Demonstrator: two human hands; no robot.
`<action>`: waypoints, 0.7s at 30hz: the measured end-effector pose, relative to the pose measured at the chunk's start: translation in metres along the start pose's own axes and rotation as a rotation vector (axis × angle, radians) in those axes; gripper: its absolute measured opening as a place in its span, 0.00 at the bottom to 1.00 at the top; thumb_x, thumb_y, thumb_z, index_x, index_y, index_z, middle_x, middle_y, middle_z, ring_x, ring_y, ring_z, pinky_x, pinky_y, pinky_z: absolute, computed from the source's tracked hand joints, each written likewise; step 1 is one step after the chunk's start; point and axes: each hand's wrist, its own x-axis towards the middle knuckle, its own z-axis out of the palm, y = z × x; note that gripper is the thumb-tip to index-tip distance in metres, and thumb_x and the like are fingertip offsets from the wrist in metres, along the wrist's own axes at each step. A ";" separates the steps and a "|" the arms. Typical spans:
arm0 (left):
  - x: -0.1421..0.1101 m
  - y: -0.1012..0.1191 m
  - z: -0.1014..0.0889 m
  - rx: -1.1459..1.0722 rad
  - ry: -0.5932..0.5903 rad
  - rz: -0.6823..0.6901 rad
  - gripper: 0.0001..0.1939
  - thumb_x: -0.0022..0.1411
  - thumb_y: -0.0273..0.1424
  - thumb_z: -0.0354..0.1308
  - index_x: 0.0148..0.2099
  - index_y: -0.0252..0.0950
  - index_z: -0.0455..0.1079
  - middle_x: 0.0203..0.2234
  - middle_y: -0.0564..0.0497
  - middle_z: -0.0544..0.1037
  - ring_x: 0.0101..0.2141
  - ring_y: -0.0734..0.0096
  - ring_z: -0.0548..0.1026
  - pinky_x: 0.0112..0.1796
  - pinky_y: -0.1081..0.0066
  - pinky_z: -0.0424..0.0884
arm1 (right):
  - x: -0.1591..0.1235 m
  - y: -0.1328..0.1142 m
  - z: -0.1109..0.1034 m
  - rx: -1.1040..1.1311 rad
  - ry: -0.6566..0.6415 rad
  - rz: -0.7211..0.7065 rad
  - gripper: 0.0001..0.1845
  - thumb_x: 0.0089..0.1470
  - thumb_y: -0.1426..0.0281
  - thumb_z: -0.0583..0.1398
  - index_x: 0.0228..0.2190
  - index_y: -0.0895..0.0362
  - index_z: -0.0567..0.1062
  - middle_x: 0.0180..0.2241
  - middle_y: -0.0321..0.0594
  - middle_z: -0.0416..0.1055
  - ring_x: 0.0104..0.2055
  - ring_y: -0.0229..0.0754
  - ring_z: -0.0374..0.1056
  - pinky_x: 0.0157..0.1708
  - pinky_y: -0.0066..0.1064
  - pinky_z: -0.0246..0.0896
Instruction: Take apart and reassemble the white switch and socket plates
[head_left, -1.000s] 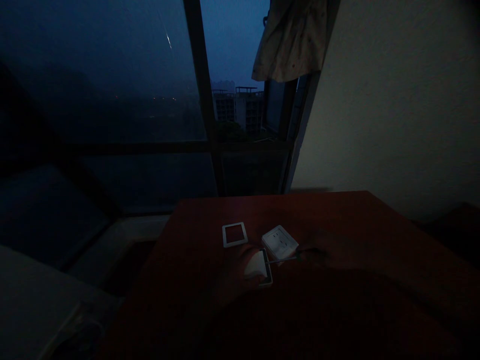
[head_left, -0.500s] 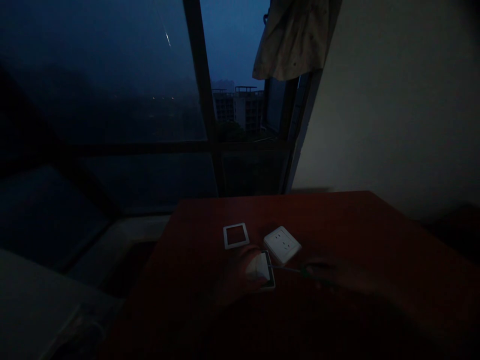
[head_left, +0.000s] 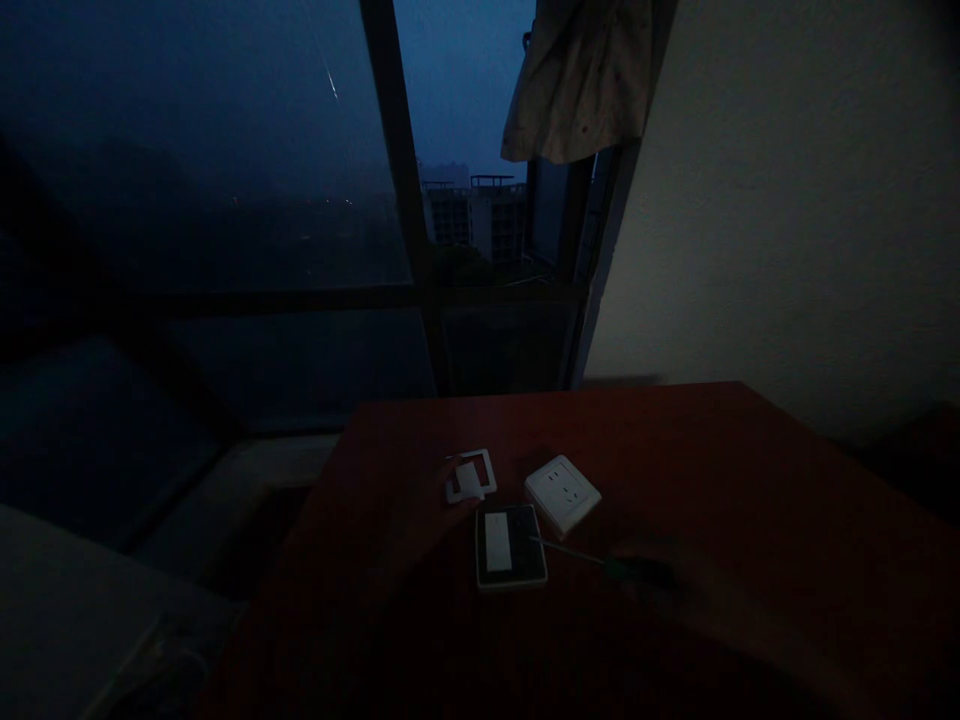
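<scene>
In the dim light my left hand (head_left: 441, 505) pinches a small white switch rocker (head_left: 469, 481) above a square white cover frame (head_left: 489, 470). A wall switch (head_left: 527, 577) with a white rim and dark inside lies flat just in front; one white rocker remains on its left half. My right hand (head_left: 675, 580) is closed around a screwdriver (head_left: 616, 569) with a green handle. The thin shaft points left, and its tip is over the dark half of the switch; contact cannot be told. Behind it sits a white wall socket (head_left: 562, 492), turned at an angle.
All these parts lie on a reddish-brown table (head_left: 637, 420). Beyond its far edge are dark window frames (head_left: 300, 297), a hanging cloth (head_left: 581, 90) and a pale wall (head_left: 787, 200) on the right.
My left hand has moved off the switch, left and away from me, carrying a white rocker to the cover frame. The screwdriver has drawn slightly nearer to me.
</scene>
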 end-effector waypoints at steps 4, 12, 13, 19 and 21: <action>0.015 -0.022 -0.013 0.075 -0.153 0.039 0.28 0.55 0.39 0.62 0.58 0.44 0.63 0.55 0.46 0.69 0.55 0.51 0.66 0.54 0.52 0.62 | 0.002 -0.007 0.002 0.028 0.009 -0.004 0.18 0.56 0.61 0.55 0.45 0.53 0.75 0.47 0.43 0.73 0.48 0.48 0.68 0.49 0.39 0.61; 0.023 -0.027 -0.021 0.079 -0.257 0.212 0.25 0.59 0.32 0.56 0.59 0.44 0.63 0.57 0.50 0.68 0.57 0.59 0.63 0.57 0.57 0.58 | 0.005 -0.041 -0.005 -0.008 -0.025 -0.035 0.17 0.58 0.62 0.53 0.44 0.52 0.76 0.46 0.42 0.74 0.46 0.47 0.70 0.46 0.37 0.63; 0.022 -0.024 -0.022 0.087 -0.256 0.225 0.25 0.60 0.31 0.55 0.59 0.43 0.62 0.57 0.50 0.67 0.58 0.59 0.62 0.57 0.57 0.57 | 0.006 -0.044 -0.007 -0.019 -0.037 -0.046 0.16 0.58 0.63 0.53 0.44 0.52 0.76 0.44 0.42 0.75 0.44 0.46 0.70 0.44 0.36 0.64; -0.005 0.001 -0.015 0.030 -0.161 0.192 0.23 0.64 0.34 0.51 0.61 0.44 0.59 0.59 0.48 0.64 0.59 0.57 0.61 0.58 0.54 0.56 | 0.012 -0.071 -0.015 -0.143 -0.031 -0.115 0.16 0.58 0.68 0.52 0.45 0.49 0.75 0.45 0.39 0.75 0.44 0.44 0.71 0.44 0.34 0.62; -0.019 0.011 -0.007 -0.020 -0.186 0.183 0.25 0.63 0.36 0.54 0.62 0.45 0.58 0.60 0.48 0.63 0.59 0.57 0.59 0.58 0.55 0.56 | 0.014 -0.080 -0.017 -0.208 -0.043 -0.134 0.16 0.59 0.67 0.52 0.44 0.50 0.75 0.45 0.40 0.75 0.44 0.45 0.71 0.42 0.34 0.63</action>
